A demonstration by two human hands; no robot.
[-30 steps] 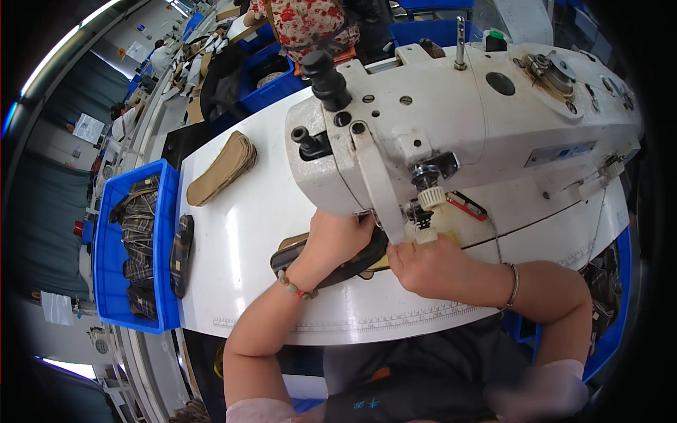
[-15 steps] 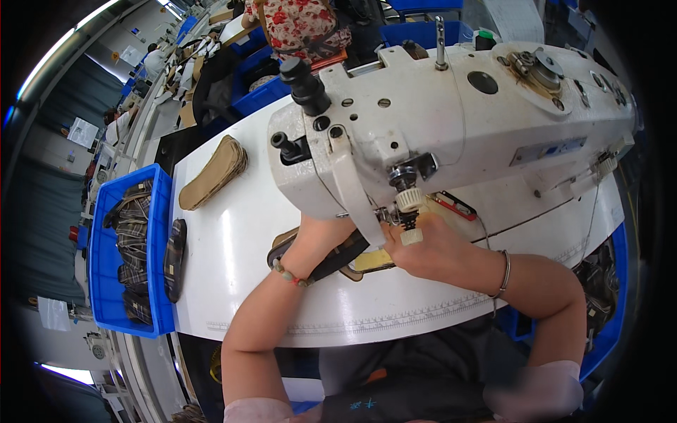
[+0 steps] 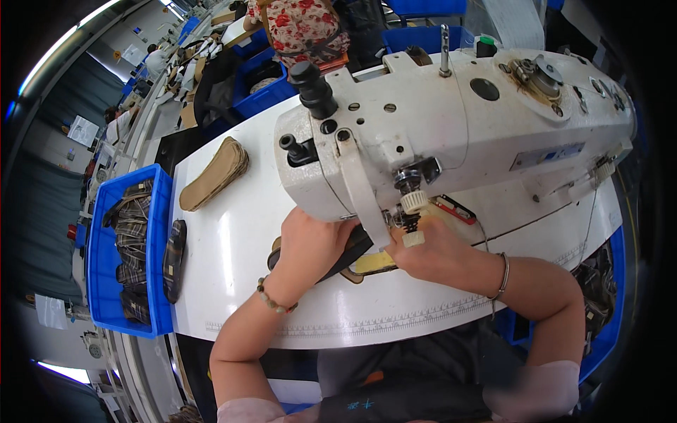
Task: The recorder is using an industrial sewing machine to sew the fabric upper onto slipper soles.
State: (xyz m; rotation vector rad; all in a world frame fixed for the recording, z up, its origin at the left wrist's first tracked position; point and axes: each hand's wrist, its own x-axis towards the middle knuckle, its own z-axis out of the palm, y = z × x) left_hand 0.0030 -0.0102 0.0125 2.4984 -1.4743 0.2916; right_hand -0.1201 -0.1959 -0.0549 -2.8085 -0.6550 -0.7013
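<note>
Here's the left hand [image 3: 314, 243], arched over one dark shoe [image 3: 355, 247], which lies directly beneath it, touching the palm side and showing on both sides of the wrist. The fingers run in under the one white sewing machine [image 3: 395, 130], so whether they pinch or press flat, I can't tell! Over to the right hand [image 3: 434, 254]: fingers curled in beside the needle area, tips hidden; no telling what they grip. The shoe's long axis slants from lower left to upper right, one rounded end out left, the other pointing under the machine head. One yellow patch [image 3: 374, 263] sits just right of it. Farther left: one stack of tan insoles [image 3: 215, 175], layers too fine to count, and one plaid shoe [image 3: 174, 261] beside one blue bin [image 3: 130, 324].
</note>
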